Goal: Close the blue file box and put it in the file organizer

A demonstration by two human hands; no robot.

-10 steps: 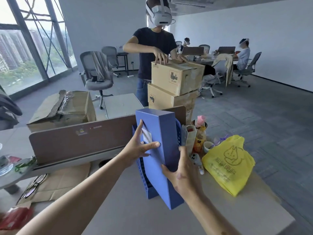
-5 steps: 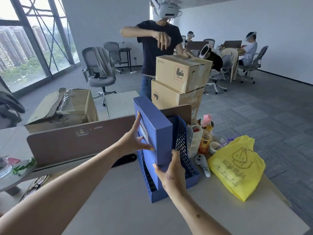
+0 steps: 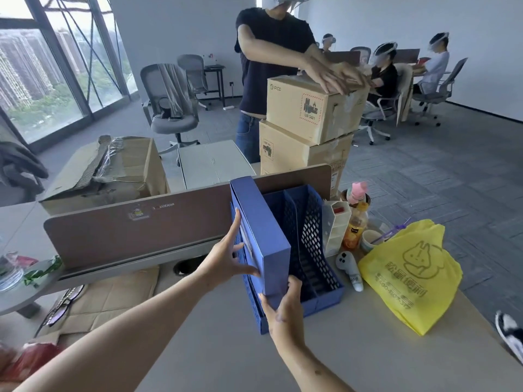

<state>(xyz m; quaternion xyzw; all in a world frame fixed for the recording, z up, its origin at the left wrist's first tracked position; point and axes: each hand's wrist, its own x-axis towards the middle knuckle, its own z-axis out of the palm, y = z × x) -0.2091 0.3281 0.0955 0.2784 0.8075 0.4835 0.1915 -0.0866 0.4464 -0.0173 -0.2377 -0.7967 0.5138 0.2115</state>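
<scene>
The closed blue file box (image 3: 261,233) stands upright in the leftmost slot of the blue mesh file organizer (image 3: 314,244) on the desk. My left hand (image 3: 226,257) presses flat against the box's left face, fingers spread. My right hand (image 3: 283,306) grips the box's lower front edge, thumb on the right side. The organizer's other two slots are empty.
A yellow plastic bag (image 3: 410,273), a white controller (image 3: 349,268), a bottle (image 3: 355,224), a cup and a small white drawer unit (image 3: 335,222) sit right of the organizer. A brown desk divider (image 3: 141,222) runs behind. A person handles stacked cardboard boxes (image 3: 308,123) beyond it.
The file box has sunk lower and further back into the organizer's left slot. My hands have followed it, and the view has shifted so the organizer's empty slots show.
</scene>
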